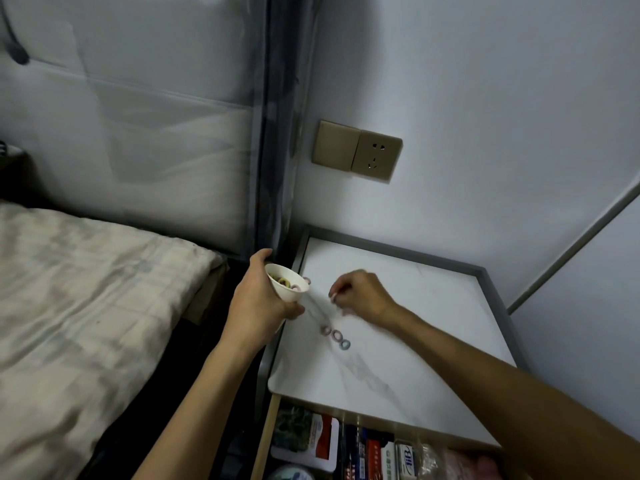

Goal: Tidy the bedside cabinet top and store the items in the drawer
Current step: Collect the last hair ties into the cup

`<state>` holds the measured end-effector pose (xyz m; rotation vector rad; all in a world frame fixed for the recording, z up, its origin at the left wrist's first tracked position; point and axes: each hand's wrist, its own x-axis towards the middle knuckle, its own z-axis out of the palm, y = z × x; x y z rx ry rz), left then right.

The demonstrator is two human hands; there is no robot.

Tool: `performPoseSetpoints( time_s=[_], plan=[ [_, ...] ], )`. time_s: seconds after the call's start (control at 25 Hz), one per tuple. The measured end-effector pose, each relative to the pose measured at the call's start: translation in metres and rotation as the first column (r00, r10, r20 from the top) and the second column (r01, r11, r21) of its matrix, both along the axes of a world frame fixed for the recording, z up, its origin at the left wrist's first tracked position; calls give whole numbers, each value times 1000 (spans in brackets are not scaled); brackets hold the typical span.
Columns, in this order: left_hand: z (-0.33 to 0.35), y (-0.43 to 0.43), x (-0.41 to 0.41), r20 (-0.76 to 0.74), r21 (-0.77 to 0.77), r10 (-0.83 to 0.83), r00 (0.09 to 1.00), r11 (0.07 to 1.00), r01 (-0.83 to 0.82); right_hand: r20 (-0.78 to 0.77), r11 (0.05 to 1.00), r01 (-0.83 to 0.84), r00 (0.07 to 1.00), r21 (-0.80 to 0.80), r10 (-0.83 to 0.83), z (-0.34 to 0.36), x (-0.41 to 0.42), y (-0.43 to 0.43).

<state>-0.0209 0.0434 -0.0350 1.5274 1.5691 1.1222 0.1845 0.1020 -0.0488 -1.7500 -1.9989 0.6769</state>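
While three small fabric hair rings [335,336] (2 pink, 1 grey-blue) lie on the white marble cabinet top [426,344], left hand [258,306] grips a white paper cup [289,289] w/ more rings. Right hand [362,294]: fingers curled, blurred, cannot tell if holding. Collecting step; next needs fine pinch.

The bed [86,306] lies left, and the cabinet [398,265] stands right of it in the far corner. A curtain [273,133] hangs between them. On the wall behind the cabinet sits a switch [334,145], with a socket [375,155] touching its right side. Three ties [336,336] lie in a row left of centre on the top. The left hand [259,306] holds a cup [289,284], with more ties inside, at the top's left edge. The right hand [363,296] is just right of it, over the top. The drawer [266,441] stands open under the near edge, with boxes [374,452] in it.
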Motion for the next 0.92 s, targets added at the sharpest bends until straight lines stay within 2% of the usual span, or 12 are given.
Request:
performPoseSetpoints(
  time_s=[0.08,0.12,0.16,0.2,0.32,0.36,0.48,0.56,0.6,0.68,0.8,0.92],
  plan=[
    [0,-1,2,-14,-5,-28,1000,1000,28,-290,999,-32,956,17,35,33,-4,1],
    [0,-1,4,-12,-7,-42,999,999,42,-380,995,-101,919,25,103,49,-10,0],
    [1,-2,6,-4,-9,-55,998,998,55,-398,982,-185,898,45,187,61,-17,-2],
    [2,-2,8,9,-9,-67,998,998,67,-345,960,-272,897,61,276,71,-25,-4],
    [3,-4,10,48,12,-89,995,996,89,-24,895,-445,895,26,446,83,-42,-11],
    [4,-4,9,59,18,-90,994,996,89,-2,893,-450,893,16,450,85,-44,-12],
    [4,-2,5,77,25,-60,995,998,58,-182,912,-407,894,55,410,88,-41,-11],
    [5,-1,2,91,24,-28,995,999,26,-338,942,-326,881,77,332,83,-36,-3],
    [6,-1,0,106,26,-4,994,1000,1,-355,962,-261,894,78,271,77,-33,3],
    [6,1,-8,139,38,63,988,997,-69,-241,990,-137,960,38,142,55,-26,18],
    [6,4,-21,185,42,164,969,984,-174,74,989,-50,995,-141,61,13,-22,33],
    [7,6,-27,200,33,195,960,978,-206,130,984,-49,989,-172,72,-14,-34,38]
  ],
)
